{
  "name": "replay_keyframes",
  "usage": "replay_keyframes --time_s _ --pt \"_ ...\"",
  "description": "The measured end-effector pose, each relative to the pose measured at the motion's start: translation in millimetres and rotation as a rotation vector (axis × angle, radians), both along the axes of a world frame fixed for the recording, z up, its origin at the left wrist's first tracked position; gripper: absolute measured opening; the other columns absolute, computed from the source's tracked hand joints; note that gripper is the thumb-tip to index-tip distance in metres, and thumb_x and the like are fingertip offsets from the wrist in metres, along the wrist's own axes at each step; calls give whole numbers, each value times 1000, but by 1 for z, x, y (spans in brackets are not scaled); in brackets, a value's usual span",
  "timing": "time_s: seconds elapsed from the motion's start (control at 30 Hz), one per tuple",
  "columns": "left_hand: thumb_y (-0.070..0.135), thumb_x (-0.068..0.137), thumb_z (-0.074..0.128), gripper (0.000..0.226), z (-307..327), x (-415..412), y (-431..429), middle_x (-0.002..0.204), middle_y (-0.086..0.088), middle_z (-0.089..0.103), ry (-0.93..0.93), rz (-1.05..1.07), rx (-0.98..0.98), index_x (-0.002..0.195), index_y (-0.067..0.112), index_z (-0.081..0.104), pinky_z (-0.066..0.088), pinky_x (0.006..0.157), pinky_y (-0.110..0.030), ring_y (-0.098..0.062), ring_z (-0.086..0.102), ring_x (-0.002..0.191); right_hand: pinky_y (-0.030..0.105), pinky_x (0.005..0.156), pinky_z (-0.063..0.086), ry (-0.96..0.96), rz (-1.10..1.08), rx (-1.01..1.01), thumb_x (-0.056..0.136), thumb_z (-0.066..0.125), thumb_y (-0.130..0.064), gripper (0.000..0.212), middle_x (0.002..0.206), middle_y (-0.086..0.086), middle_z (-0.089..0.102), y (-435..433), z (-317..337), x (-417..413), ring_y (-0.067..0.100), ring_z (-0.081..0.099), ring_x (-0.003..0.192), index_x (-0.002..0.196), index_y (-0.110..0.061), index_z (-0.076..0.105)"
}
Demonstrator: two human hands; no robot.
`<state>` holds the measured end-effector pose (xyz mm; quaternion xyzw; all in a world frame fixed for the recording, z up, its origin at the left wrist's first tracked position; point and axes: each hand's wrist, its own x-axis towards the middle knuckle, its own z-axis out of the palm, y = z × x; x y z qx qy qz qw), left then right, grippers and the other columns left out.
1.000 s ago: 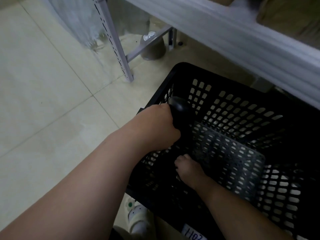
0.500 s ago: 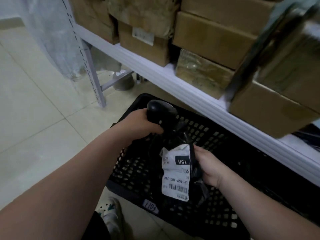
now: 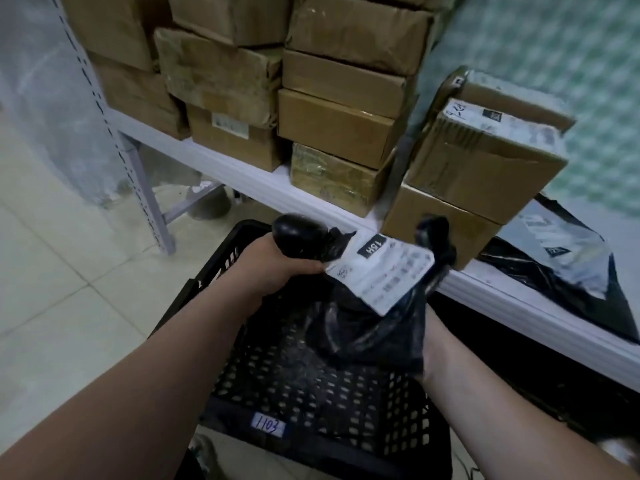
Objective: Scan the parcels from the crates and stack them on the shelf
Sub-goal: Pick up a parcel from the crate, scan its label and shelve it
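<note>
1. Two hands are up over the black crate (image 3: 214, 271). The left hand (image 3: 273, 271) is curled tight round the handle of a black scanner (image 3: 298, 235), and its thumb lies against the near corner of the parcel's white label (image 3: 384, 271).
2. The parcel (image 3: 363, 334), a soft black bag, hangs above the crate's far half. The right hand (image 3: 434, 327) bears it from behind. Its fingers are hidden by the plastic, so I cannot tell whether they clamp the bag or merely prop it.
3. Beyond the crate's far rim runs the white shelf (image 3: 485, 285), crowded with cardboard boxes (image 3: 332, 123). Past the crate's far right corner, another black bag (image 3: 561, 271) lies on it.
4. First risk, as I judge it: a failed read. The scanner's head sits hard against the label's edge rather than facing it, and the label is tilted and rumpled.
5. Second: the bag is limp and slick. If the hidden hand only props it, it could slide off and drop into the crate.
6. Third: the parcel might be shelved unscanned if the read is assumed, not checked.
7. Fourth: free room beyond the crate looks scarce. A soft bag set near the shelf's lip, or on the tilted boxes, could slip off.
</note>
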<state>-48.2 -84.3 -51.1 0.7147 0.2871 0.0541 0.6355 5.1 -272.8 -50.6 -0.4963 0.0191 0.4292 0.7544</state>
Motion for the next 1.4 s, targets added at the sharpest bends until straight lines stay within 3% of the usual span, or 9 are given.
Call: replay_keyframes --time_s 0.07,0.13,0.23,0.37,0.47,0.57,0.67,1.13,1.4 --pt "6 71 80 28 0 2 -1 81 5 65 13 72 108 86 23 64 45 55 -14 -7 60 75 28 47 56 112 6 129 56 86 -19 15 74 12 74 9 13 0 20 71 59 62 -8 77" --pt "5 72 77 26 -1 3 -2 76 7 58 51 120 227 82 21 59 43 56 -19 -7 54 70 33 50 57 188 -38 208 24 98 -18 49 79 15 74 10 12 9 25 72 63 67 -4 77" --pt "7 70 74 25 -6 5 -1 76 1 60 114 189 351 92 11 63 49 68 -31 -16 57 73 40 85 55 204 -109 142 74 70 -56 53 108 15 72 13 7 23 29 70 98 99 -10 77" --pt "6 70 71 28 -9 5 2 84 -6 64 91 356 373 96 10 63 51 77 -36 -26 61 84 52 106 37 183 -106 236 64 39 -88 99 123 21 64 10 6 36 37 57 119 120 -10 69" --pt "6 73 70 22 -7 5 2 85 -10 62 91 415 417 94 5 63 43 70 -32 -28 57 81 50 103 41 -16 -23 190 65 48 -75 85 122 13 67 9 14 29 31 61 117 121 -14 69" --pt "6 73 70 22 -7 5 -2 86 -11 62 101 418 446 94 5 64 42 70 -31 -28 56 81 36 89 52 -245 -88 -48 86 62 -32 33 108 4 73 11 8 24 20 68 103 113 -15 69" --pt "6 71 72 27 -9 4 -4 88 -10 65 123 348 400 97 6 64 49 74 -35 -29 60 84 32 84 54 -290 -187 -126 93 57 -8 22 103 5 75 12 2 23 20 70 97 112 -13 67" --pt "24 59 74 30 8 0 -17 69 6 69 -198 9 144 88 19 68 51 65 -30 -8 64 64 25 63 57 -428 80 -136 91 59 -10 12 78 8 74 -2 14 47 17 69 64 84 -9 69" --pt "8 72 79 18 18 -8 -7 72 -3 69 -133 -116 314 85 16 69 53 68 -37 -11 63 64 26 53 50 -480 -22 -307 94 59 -17 14 74 10 68 -4 10 56 19 61 60 83 -9 63"
